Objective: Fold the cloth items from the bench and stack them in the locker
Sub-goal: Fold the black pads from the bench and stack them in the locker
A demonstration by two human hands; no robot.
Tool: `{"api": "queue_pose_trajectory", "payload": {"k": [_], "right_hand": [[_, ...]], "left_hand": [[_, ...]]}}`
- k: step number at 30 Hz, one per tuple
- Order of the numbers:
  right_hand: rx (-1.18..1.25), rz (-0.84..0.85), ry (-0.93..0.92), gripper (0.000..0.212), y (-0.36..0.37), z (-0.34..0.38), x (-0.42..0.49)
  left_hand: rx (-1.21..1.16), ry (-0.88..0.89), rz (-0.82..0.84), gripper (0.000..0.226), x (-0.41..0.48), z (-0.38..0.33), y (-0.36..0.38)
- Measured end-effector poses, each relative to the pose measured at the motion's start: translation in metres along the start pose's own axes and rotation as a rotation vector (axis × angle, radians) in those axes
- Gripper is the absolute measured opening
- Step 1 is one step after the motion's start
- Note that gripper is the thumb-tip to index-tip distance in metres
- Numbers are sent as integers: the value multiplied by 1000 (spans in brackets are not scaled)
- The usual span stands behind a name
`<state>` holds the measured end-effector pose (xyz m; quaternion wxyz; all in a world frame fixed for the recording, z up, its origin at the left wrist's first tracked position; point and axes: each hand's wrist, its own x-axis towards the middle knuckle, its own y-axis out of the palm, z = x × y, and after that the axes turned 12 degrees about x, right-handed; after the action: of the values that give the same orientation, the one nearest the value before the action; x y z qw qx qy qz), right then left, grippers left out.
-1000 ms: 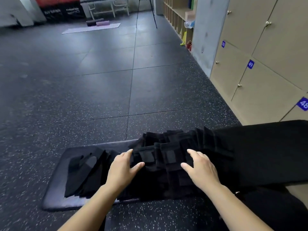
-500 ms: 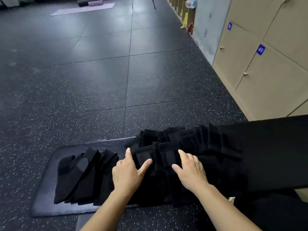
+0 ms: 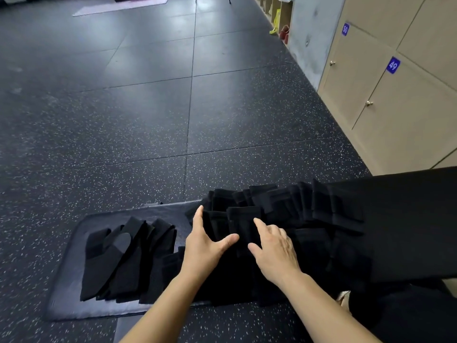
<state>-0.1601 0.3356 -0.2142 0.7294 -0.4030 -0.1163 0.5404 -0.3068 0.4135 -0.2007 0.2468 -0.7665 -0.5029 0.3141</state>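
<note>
Over the last second my left hand point(image 3: 207, 245) and right hand point(image 3: 275, 252) have drawn together on the pile point(image 3: 284, 201) on the counter point(image 3: 65, 299), fingers apart and flat, gripping nothing. I judge I'm isolating one piece to fold; lockers point(image 3: 385, 115) right of the pile stand closed.

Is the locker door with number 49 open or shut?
Shut. Locker door 49 lies flush with the neighbouring doors, and nothing of its inside shows.

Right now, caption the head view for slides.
Left hand and right hand rest on overlapping black cloth items on a bench near lockers.
</note>
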Motion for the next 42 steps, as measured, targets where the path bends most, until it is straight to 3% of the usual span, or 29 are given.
{"api": "queue_pose_trajectory", "payload": {"k": [6, 13, 21, 26, 34, 39, 42], "right_hand": [[106, -7, -14, 57, 2, 3, 2], [228, -1, -56, 50, -1, 5, 1], [603, -184, -142, 44, -49, 20, 0], [770, -364, -96, 64, -110, 20, -16], [908, -629, -117, 40, -214, -23, -91], [898, -829, -76, 22, -257, -66, -152], [876, -956, -8, 20, -276, -92, -188]], "left_hand": [[-111, -28, 44, 124, -1, -4, 6], [-176, -73, 21, 108, 0, -14, 3], [-290, 70, -62, 100, -6, -64, -24], [-435, 167, -20, 95, -15, -124, -19], [-655, 280, 341, 91, -58, -221, 27], [-771, 257, 683, 40, -107, -282, 64], [-790, 225, 846, 36, -140, -310, 88]]}}
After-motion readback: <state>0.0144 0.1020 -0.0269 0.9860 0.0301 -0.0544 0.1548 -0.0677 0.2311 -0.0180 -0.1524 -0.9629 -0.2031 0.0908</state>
